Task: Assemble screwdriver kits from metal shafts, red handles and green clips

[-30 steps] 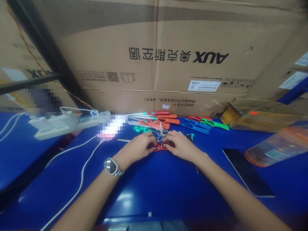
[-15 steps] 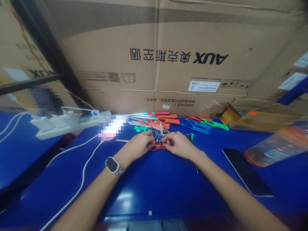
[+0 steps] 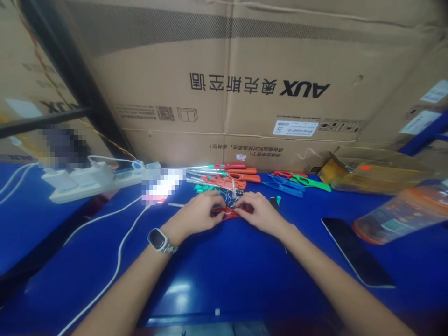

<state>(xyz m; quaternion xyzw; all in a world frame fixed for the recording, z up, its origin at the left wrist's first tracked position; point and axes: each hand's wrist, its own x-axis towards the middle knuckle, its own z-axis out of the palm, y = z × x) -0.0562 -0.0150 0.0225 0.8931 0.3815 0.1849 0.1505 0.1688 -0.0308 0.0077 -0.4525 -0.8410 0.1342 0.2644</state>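
In the head view, my left hand [image 3: 199,212] and my right hand [image 3: 261,213] face each other near the middle of the table. Between them lies a red lighter casing [image 3: 229,213], with thin white wires [image 3: 231,196] over and behind it. The fingers of my left hand are closed on the casing's left end. Those of my right hand pinch at its right end, by the wires; the fingertips are partly hidden. Just behind my hands lie several long-nosed lighters [image 3: 245,178] in red and orange, and small green parts [image 3: 206,187].
Blue casings [image 3: 283,184] and a green casing [image 3: 315,182] lie at the back right. A phone [image 3: 357,252] and a clear plastic jar [image 3: 402,214] are on the right. A power strip [image 3: 105,184] with white cables stands left. A large cardboard box [image 3: 217,51] rises behind.
My left hand has shifted slightly and its fingers have come down onto the red casing's left end. My right hand has edged left. The camera view has moved a little.
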